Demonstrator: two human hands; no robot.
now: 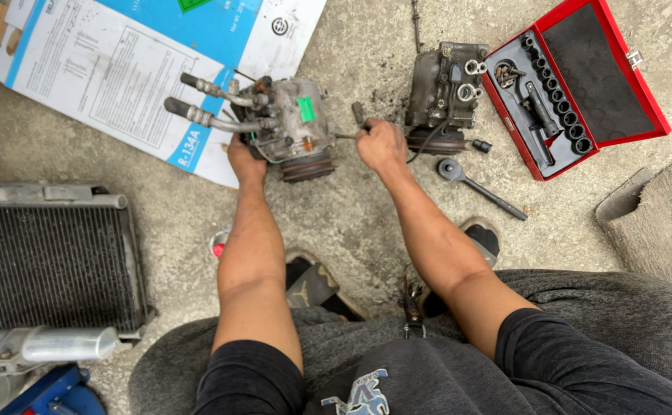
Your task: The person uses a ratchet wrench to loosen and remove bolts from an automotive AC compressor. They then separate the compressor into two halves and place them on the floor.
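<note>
Both arms reaching forward, left hand [243, 163] gripping with fingers wrapped, right hand [379, 144] closing fist-tight, wrist bent.

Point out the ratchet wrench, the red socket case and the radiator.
ratchet wrench [480, 187]: head view, on its handle.
red socket case [653, 115]: head view, on the lid's red rim.
radiator [44, 265]: head view, on its dark fins.

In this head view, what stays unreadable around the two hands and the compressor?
- Left hand: its fingers are hidden behind the compressor, so its grip cannot be judged.
- Right hand: closed around a thin tool; the tool's tip is too small to identify.
- Socket set case: socket sizes too small to tell.
- Radiator: cut off by the left edge.
</note>
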